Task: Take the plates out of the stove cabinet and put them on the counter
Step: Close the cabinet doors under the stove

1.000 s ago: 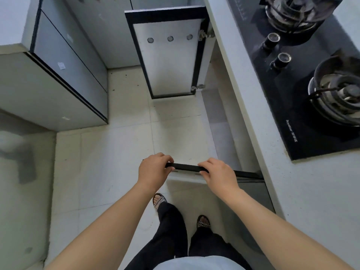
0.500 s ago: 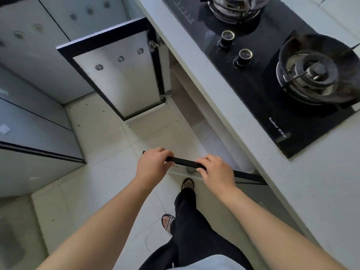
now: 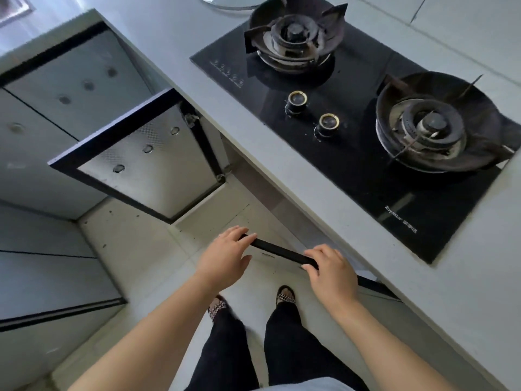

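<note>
Both arms reach forward and down, forearms coming in from the bottom of the view, and both hands are on the top edge of the near door (image 3: pixel 279 251) of the stove cabinet (image 3: pixel 270 201). The left hand (image 3: pixel 225 258) sits at the door's outer end, fingers hooked over the dark edge, thumb standing free on the near side. The right hand (image 3: pixel 332 275) is further along toward the hinge side, fingers curled over the top and thumb tucked against the near face, a firm hold.

That edge runs on a diagonal from the left hand back to the lip of the worktop (image 3: pixel 282 170), so the door stands swung out. The far door (image 3: pixel 146 162) is swung out as well, hinged just under the worktop. Between the two doors lies an open stretch of floor (image 3: pixel 135 244) in front of the cabinet mouth. Cupboard fronts (image 3: pixel 42 277) close off the left side. The person's feet (image 3: pixel 286 294) stand just beside the near door.

The plates cannot be seen; the worktop overhang hides the cabinet's inside. Up top, the black hob (image 3: pixel 361 165) fills the middle of the worktop, with bare surface on either side.
</note>
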{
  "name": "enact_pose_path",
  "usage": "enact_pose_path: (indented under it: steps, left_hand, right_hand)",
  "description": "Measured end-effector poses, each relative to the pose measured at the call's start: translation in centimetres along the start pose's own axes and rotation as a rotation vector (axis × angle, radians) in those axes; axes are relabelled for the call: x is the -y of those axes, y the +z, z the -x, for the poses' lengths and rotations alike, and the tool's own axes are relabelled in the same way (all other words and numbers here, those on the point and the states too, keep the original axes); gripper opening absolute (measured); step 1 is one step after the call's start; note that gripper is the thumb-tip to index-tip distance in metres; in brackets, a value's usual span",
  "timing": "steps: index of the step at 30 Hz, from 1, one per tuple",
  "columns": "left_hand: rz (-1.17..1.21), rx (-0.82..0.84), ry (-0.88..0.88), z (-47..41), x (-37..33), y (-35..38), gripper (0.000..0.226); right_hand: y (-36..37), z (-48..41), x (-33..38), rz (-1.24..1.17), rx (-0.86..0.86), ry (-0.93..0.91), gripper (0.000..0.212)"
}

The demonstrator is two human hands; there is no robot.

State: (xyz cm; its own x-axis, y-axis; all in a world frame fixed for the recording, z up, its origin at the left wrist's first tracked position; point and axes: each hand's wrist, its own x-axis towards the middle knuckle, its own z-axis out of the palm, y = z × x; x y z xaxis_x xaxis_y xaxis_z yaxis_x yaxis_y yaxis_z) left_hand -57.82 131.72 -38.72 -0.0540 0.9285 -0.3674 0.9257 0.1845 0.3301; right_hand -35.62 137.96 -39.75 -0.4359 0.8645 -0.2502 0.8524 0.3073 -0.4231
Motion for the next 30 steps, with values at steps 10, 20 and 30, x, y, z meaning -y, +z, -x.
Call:
enact_pose_path:
  steps: [10, 20, 30]
  left_hand:
    - [-0.074, 0.121, 0.246, -3.0, 3.7, -3.0, 0.053]
    - [-0.15, 0.179, 0.407, -3.2, 6.7, -4.2, 0.059]
    - [-0.252, 0.204, 0.437, -3.9, 5.1, -3.2, 0.073]
  right_hand:
    - [1.3, 0.4, 3.0, 0.015, -0.186, 0.269, 0.022]
    - [1.6, -0.5, 4.5, -0.035, -0.217, 0.474, 0.029]
    - [2.2, -0.3, 5.2, -0.05, -0.311, 0.495, 0.032]
